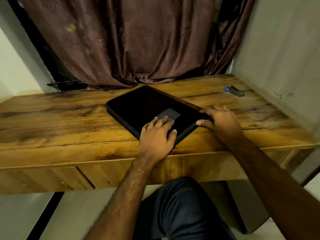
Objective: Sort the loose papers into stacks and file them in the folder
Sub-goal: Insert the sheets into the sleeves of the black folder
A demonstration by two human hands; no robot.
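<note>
A flat black rectangular folder lies closed on the brown wooden desk, near its middle and turned like a diamond: one corner points to the far curtain, the opposite corner to the near desk edge. Its long axis runs from far left to near right. The left hand rests flat on the folder's near corner, fingers straight and spread, fingertips touching a small grey label patch. The right hand sits at the folder's right corner, thumb and curled fingers pinching the edge there. A small blue-and-black stapler-like object lies far right, well apart from the folder.
</note>
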